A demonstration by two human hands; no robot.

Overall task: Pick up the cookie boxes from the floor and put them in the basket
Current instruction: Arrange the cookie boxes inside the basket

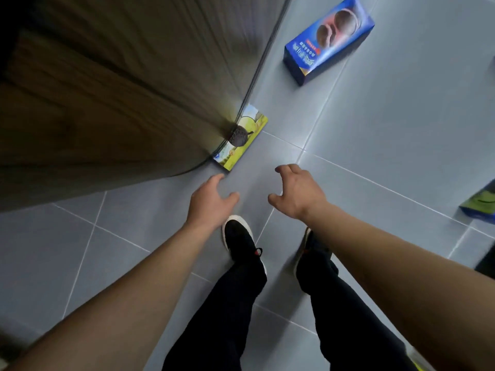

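Person stands on grey tiled floor (388,135), both bare arms stretched fwd and down; left hand (211,199) and right hand (297,192) hover empty above the tiles, fingers loosely spread and a little curled, thumbs turned toward each other, gap between them. Green-yellow cookie box (245,137) lies flat on floor just beyond left hand, its left part hidden under edge of brown wooden furniture (107,89) w/ glass-like rim; blue cookie box (328,40) sits farther off, far right of centre, well apart from both hands; third box (479,204), green top w/ blue side, cut off at right edge. Black shoes w/ white soles (238,234) and black trousers (267,303) below hands; picture blurred at left; basket not in view.
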